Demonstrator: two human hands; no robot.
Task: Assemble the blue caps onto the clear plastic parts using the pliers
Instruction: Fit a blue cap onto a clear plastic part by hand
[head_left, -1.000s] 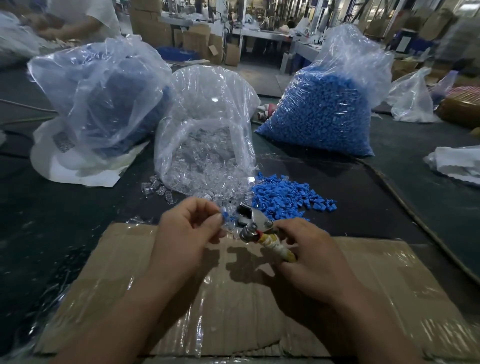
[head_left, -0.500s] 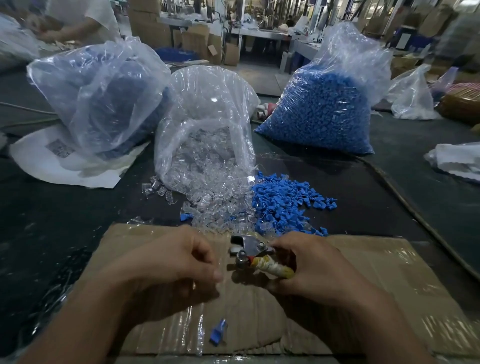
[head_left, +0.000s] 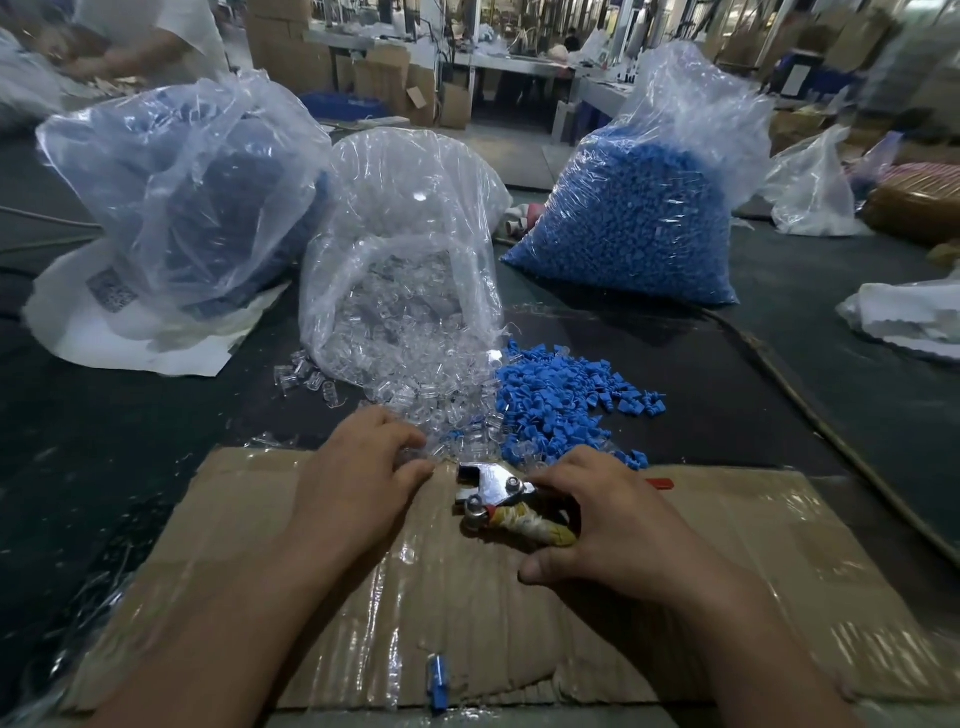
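Nearest the person, a single blue-capped piece lies on the front edge of the taped cardboard sheet, well apart from both hands. Further up the sheet, the right hand is wrapped round the yellow-taped handle of the pliers. The tool lies flat with its long axis running left to right, and its metal head points left toward the other hand. The left hand reaches forward with its fingers bent over the sheet's far edge. Its tips are lost among the loose clear plastic parts, so whether it has pinched one cannot be told. Those parts lie straight ahead of the left hand and touch it, which likely makes it the hand to pick one up. The loose blue caps lie just beyond the right hand, which is occupied with the tool. Behind stand the open bag of clear parts, a full bag of caps and a third bag.
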